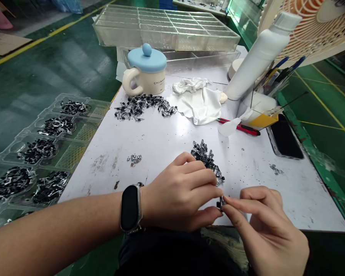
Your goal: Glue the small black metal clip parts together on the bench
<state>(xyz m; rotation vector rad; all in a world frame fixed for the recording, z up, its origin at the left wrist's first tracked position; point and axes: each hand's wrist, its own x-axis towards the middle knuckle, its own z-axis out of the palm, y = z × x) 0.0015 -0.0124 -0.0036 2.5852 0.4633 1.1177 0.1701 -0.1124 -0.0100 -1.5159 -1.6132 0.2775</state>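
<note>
- While both hands work at the table [163, 140]'s near edge, one small black-and-metal part [219, 204] sits between their fingertips.
- Left hand [181, 195]: thumb and forefinger narrow, tips at the part. Right hand [270, 226]: thumb and forefinger pinched on its other side. Exact grip on each side partly hidden.
- Progress, my read: mid-batch, one piece in hand. Near heap [202, 151] lies just beyond the left fingers, far heap [143, 105] sits by the mug [152, 82]. Can't tell which is finished.
- Clear tray [70, 155] on the left: several pockets loaded with similar black-and-metal pieces. Whether those are done, can't tell.
- Loose metal bits [135, 159] left of the near heap, plus specks across the top.
- Back: divided box [158, 38], white cloth [201, 105]. Right: leaning bottle [258, 57], pen holder [257, 105], red tool [248, 129], phone [286, 136], fan [307, 30].
- Blocking: left fingers hide the heap's near end; clutter crowds the far right, but nothing stands between the hands.
</note>
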